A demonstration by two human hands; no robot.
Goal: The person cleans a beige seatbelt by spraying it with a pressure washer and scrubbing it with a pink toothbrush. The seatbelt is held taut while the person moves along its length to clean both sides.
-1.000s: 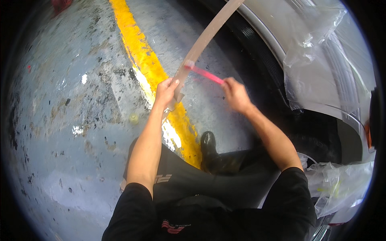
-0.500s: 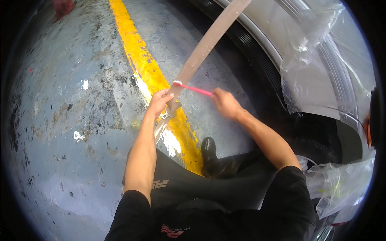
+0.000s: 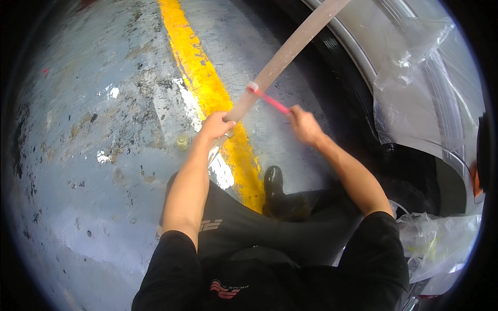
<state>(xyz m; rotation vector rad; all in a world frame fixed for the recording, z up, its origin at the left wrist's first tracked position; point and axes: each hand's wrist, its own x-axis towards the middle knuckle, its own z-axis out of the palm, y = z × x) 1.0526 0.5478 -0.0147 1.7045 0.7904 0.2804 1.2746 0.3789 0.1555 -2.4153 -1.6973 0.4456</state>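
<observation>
A beige seat belt (image 3: 288, 56) stretches slantwise from the car at the upper right down to my left hand (image 3: 216, 126). That hand is closed round the strap near its lower end, its thumb on top. The belt's loose end and metal tongue are mostly hidden under my fingers. In my right hand (image 3: 305, 126) is a pink toothbrush (image 3: 274, 102), gripped by the handle. Its white bristle head touches the strap a little above my left hand and is slightly blurred.
On the right stands a car, its door sill (image 3: 358, 62) partly covered by clear plastic sheeting (image 3: 410, 67). A yellow line (image 3: 199, 67) crosses the worn grey floor. A small yellowish object (image 3: 182, 142) stands left of my forearm. My black boot (image 3: 273, 181) is below the strap.
The toothbrush head has shifted up along the strap, toward the car. Both hands now appear slightly farther right. My left hand now covers the metal tongue that showed before.
</observation>
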